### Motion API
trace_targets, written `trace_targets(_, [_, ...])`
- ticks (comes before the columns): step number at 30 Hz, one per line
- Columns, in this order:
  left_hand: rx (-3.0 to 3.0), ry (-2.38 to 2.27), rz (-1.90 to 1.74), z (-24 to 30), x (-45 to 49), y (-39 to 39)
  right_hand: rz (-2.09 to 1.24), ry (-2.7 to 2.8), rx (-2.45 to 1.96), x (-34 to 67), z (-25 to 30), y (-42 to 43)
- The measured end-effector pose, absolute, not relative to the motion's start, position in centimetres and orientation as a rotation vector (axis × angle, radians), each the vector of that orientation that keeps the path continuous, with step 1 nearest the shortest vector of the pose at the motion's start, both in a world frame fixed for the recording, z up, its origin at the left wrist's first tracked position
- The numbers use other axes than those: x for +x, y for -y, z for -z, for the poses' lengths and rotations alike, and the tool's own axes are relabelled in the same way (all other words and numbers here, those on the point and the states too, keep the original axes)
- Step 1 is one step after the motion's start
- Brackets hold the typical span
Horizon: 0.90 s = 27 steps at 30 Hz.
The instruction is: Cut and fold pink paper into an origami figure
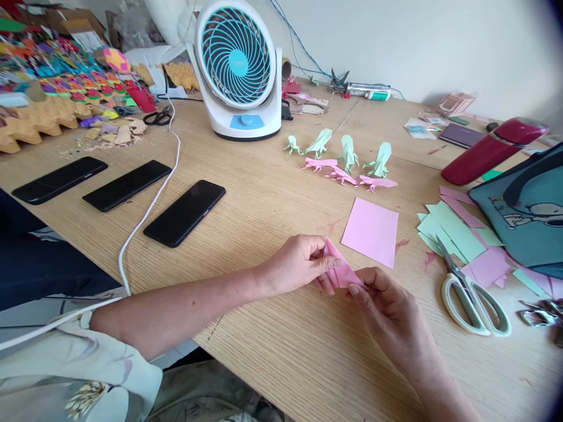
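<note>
A folded piece of pink paper (342,273) is held just above the wooden table between my two hands. My left hand (303,262) pinches its left part, the thumb lying across the front. At the lower right corner, my right hand (382,305) grips the paper between thumb and fingers. Beyond them lies a flat pink sheet (372,231). Farther back stand several folded green paper figures (349,153), with pink paper figures (341,174) in a row before them.
White-handled scissors (472,299) rest on the right beside green and pink paper pieces (457,231). A teal bag (523,205) and red flask (492,151) stand behind. Three black phones (185,213), a white cable (149,214) and a fan (237,64) occupy the left and back.
</note>
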State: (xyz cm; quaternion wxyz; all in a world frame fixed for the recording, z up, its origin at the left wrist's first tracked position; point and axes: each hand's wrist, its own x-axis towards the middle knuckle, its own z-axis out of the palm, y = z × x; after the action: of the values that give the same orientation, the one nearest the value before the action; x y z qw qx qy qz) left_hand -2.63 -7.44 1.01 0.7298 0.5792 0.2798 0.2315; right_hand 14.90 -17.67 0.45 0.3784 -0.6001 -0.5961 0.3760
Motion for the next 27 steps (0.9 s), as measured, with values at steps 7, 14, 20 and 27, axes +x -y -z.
trace_targets(7, [1.212, -0.599, -0.523, -1.1, -2.6, 7.4, -1.050, 1.303, -1.406, 14.6, -0.3, 17.5])
trace_targets(14, [1.236, -0.629, -0.535, -1.1, -2.6, 7.6, -1.172, 0.922, -1.284, 13.9, 0.0, 16.9])
trace_targets(20, [1.196, -0.642, -0.553, -1.1, -2.5, 7.7, -1.156, 0.879, -1.317, 13.7, -0.2, 16.9])
trace_targets(27, [1.163, -0.687, -0.566, -1.1, -2.6, 7.5, -1.146, 0.879, -1.322, 13.7, 0.0, 17.0])
